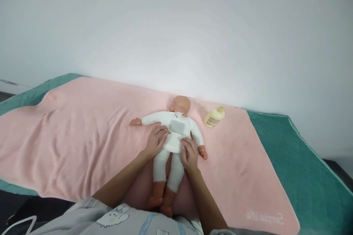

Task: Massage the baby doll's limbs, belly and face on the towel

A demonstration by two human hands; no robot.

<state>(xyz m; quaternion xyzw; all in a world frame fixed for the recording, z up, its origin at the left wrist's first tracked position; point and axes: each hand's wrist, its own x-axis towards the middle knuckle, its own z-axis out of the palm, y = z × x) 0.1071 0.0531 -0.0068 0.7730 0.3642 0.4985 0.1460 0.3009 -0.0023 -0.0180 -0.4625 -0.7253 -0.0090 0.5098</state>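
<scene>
A baby doll (173, 145) with a white cloth body lies on a pink blanket (91, 136), its bald head toward the wall and its feet toward me. The back of its head faces up, and a grey rectangular patch (177, 127) shows on its upper body. My left hand (157, 140) rests against the doll's left-hand side, fingers stretched out over the cloth. On the opposite side my right hand (189, 151) lies at the doll's waist, fingers extended and slightly bent. Neither hand grasps anything that I can see.
A pale yellow bottle (214, 116) with printed text lies to the right of the doll, near the wall. Under the blanket, a green quilted cover (298, 154) shows at both sides. The white wall (176, 33) borders the far edge.
</scene>
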